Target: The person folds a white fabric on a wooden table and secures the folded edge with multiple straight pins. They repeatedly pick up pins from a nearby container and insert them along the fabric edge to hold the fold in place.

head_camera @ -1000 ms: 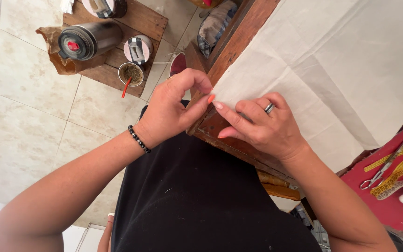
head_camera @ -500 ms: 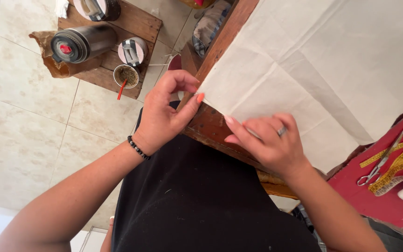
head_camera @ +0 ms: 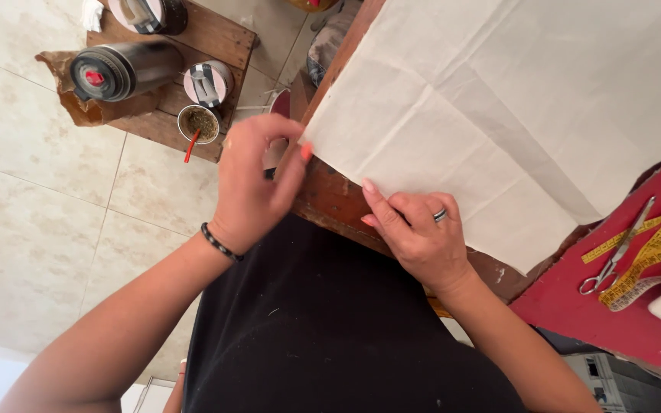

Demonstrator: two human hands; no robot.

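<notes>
A person in a black top stands at a wooden table (head_camera: 330,200), seen from above, working on a large sheet of cream fabric (head_camera: 514,115) spread flat across it. The sheet shows fold creases, and its near corner lies at the table's worn brown edge.

The left hand (head_camera: 254,180), with a dark beaded bracelet at the wrist, is curled at that corner of the sheet. Its thumb and forefinger meet at the very edge of the fabric in a pinch; the fingertips are partly hidden behind the hand, so it looks like a grip on the corner, though I cannot be fully sure.

The right hand (head_camera: 418,237), wearing a ring, lies palm down with fingers extended and close together, pressing the lower edge of the fabric against the table. It grasps nothing; it is open and flat on the sheet.

To the right, a red surface (head_camera: 575,306) adjoins the table, carrying a pair of scissors (head_camera: 617,248) and a coiled yellow measuring tape (head_camera: 652,260), touching each other.

On the tiled floor to the left stands a low wooden stool (head_camera: 212,30) holding a dark thermos flask (head_camera: 120,69) lying on its side, a small cup of green herb (head_camera: 198,122) with a red straw, and a pink lidded container (head_camera: 208,80) just beside it.
</notes>
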